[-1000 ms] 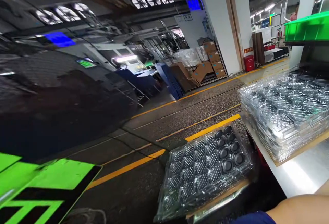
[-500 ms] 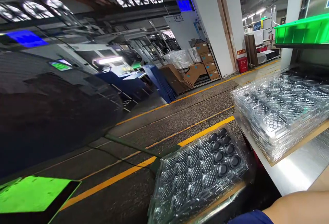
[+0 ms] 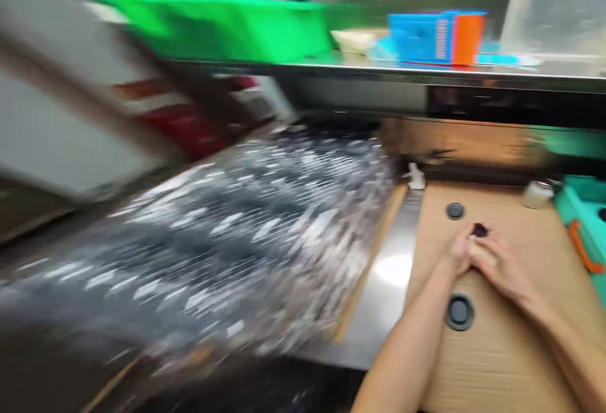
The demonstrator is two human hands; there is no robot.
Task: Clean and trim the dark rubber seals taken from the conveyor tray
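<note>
Both of my hands meet over the brown cardboard sheet [image 3: 511, 362] at the right of the view. My left hand [image 3: 460, 250] and my right hand [image 3: 497, 264] are closed around a small black piece [image 3: 480, 230] that sticks out at their fingertips. Behind my left hand lies a round dark disc [image 3: 455, 211]. A larger round dark part [image 3: 459, 312] sits on the cardboard between my forearms. Fine detail of the fingers is blurred.
Clear plastic trays [image 3: 246, 230], smeared by motion, cover the left. A green bin [image 3: 227, 28] and a blue and orange box [image 3: 435, 37] stand on a shelf above. At right are a small bottle [image 3: 537, 194] and a teal basket [image 3: 587, 211] with an orange handle.
The view has swung right from the aisle to the workbench. Both hands, the cardboard and the dark round parts have come into view; the lower tray stack on the left has left it.
</note>
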